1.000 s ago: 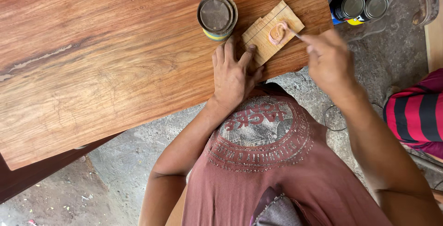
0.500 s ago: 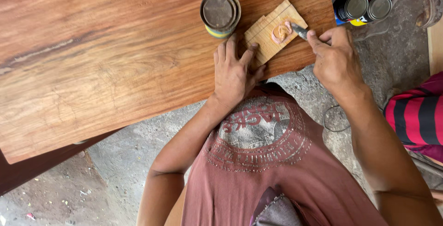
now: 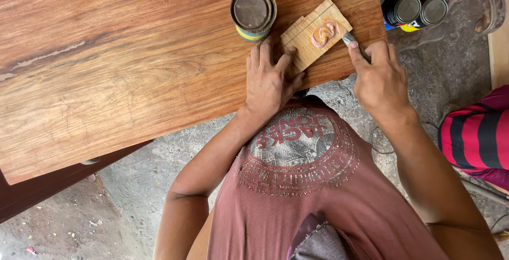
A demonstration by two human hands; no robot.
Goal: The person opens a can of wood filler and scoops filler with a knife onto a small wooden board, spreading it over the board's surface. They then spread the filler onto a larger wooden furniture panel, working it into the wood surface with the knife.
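Head view, landmark: the small pale wood offcut (image 3: 313, 33) lying tilted near the right end of the large reddish-brown board (image 3: 132, 63).

Offcut: flat on the board, close to the board's near edge, pencil lines along its top, a blob of pinkish-tan putty (image 3: 324, 33) sitting on its right half.

Left hand (image 3: 269, 79): just below and left of the offcut, palm down on the board, fingers spread and extended; the fingertips reach the offcut's lower left edge and press there, holding nothing.

Right hand (image 3: 377, 77): just right of and below the offcut, off the board's corner, fingers curled tight around the handle of a small putty knife (image 3: 351, 40).

Putty knife: its metal blade pokes out of the fist toward the offcut, tip touching the offcut's right edge beside the putty.

Tin (image 3: 253, 13): round, just left of the offcut's upper end, standing upright on the board, lid on, yellow and green band around its side; near the left fingertips but apart from them.

Cans (image 3: 421, 9): two or more dark-lidded ones well to the right of the offcut, off the board, on the grey concrete floor (image 3: 435, 74).

Striped cloth (image 3: 480, 135): red and black, far right and below the offcut, at the frame edge.

Shirt (image 3: 302, 185): dull red, printed round emblem, directly below the offcut.
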